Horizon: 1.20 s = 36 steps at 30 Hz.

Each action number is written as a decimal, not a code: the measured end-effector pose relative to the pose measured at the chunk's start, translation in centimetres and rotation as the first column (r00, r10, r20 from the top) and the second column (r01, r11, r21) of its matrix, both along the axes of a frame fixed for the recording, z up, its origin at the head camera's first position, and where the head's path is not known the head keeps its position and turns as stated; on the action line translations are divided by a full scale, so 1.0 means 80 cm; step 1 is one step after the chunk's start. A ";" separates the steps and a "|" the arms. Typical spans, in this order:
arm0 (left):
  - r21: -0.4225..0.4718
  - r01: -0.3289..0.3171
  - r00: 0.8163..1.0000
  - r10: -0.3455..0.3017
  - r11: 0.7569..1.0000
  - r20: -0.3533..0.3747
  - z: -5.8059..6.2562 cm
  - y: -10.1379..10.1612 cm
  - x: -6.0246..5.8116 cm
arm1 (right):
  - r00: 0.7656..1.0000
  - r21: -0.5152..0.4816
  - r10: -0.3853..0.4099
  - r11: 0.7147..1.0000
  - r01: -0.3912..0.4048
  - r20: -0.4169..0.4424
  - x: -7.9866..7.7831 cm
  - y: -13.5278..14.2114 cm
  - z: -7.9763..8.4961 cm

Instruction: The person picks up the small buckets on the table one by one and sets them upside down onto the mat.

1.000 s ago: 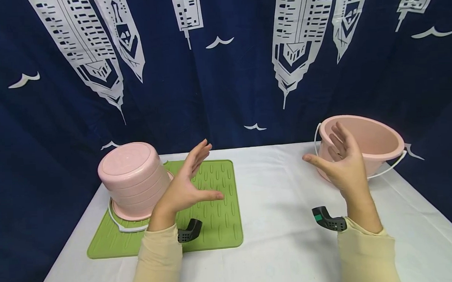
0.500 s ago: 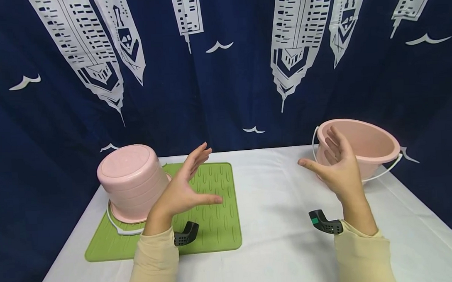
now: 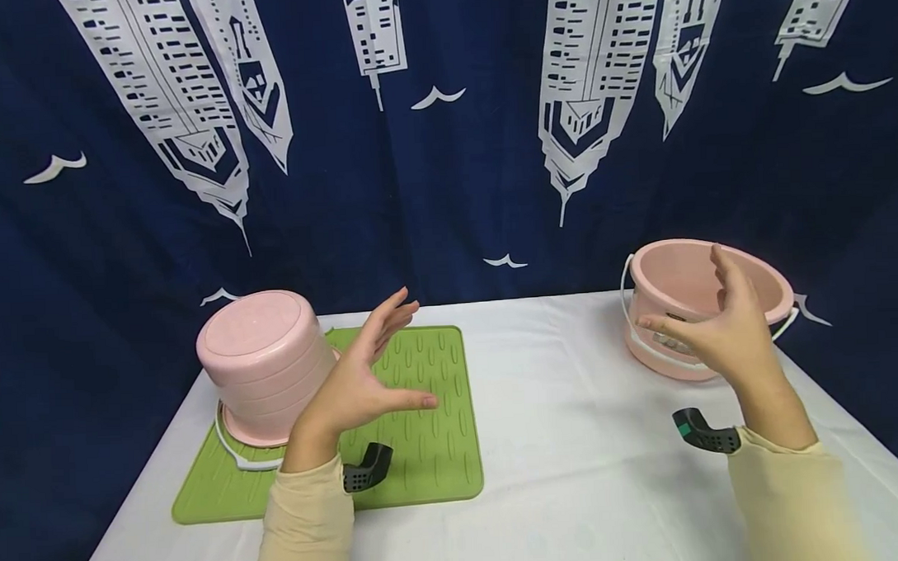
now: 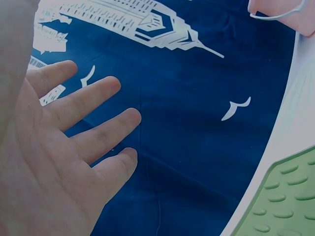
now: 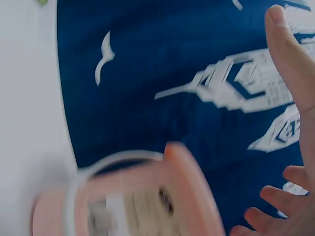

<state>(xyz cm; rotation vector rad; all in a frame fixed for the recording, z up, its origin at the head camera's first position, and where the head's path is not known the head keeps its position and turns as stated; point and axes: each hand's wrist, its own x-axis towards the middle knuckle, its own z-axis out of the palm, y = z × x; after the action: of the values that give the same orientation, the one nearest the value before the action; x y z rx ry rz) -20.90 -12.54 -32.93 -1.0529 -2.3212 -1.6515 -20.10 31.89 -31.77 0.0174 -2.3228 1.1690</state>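
My left hand (image 3: 359, 387) hovers over the green mat, fingers and thumb spread, holding nothing. Just left of it, a pink bucket (image 3: 262, 361) stands upside down on the mat, its white handle (image 3: 251, 462) lying at the front. My right hand (image 3: 729, 333), also spread and holding nothing, is raised in front of a second pink bucket (image 3: 653, 286), hiding part of it. That bucket stands upright at the back right, its white handle hanging across the front. In the right wrist view the upright bucket (image 5: 133, 201) is blurred and shows a label on its side.
The green mat (image 3: 432, 430) with raised ovals lies on the left of a white-covered table (image 3: 560, 475). Behind the table hangs a dark blue curtain (image 3: 446, 190) with white building prints. A black wrist device (image 3: 703, 433) is at the right sleeve.
My right hand has moved to the right across the upright bucket, uncovering the label on its front. The left hand has barely moved.
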 end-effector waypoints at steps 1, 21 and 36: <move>0.001 0.002 1.000 -0.002 1.000 0.000 0.000 0.000 0.000 | 1.000 0.011 -0.022 1.000 0.022 0.006 0.000 0.008 0.000; -0.035 -0.002 1.000 0.002 0.999 0.011 0.000 -0.001 -0.001 | 0.901 0.108 -0.309 0.951 0.289 0.305 0.012 0.119 -0.034; -0.042 -0.024 1.000 0.024 0.999 0.014 -0.002 -0.006 -0.002 | 0.924 -0.130 -0.152 0.969 0.209 0.351 -0.003 0.109 -0.063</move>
<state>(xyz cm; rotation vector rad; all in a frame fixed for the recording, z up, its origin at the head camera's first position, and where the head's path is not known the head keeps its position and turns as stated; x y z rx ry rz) -21.03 -13.00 -33.06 -1.0203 -2.3781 -1.6136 -20.37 40.61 -36.81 -0.4866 -2.4415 1.3504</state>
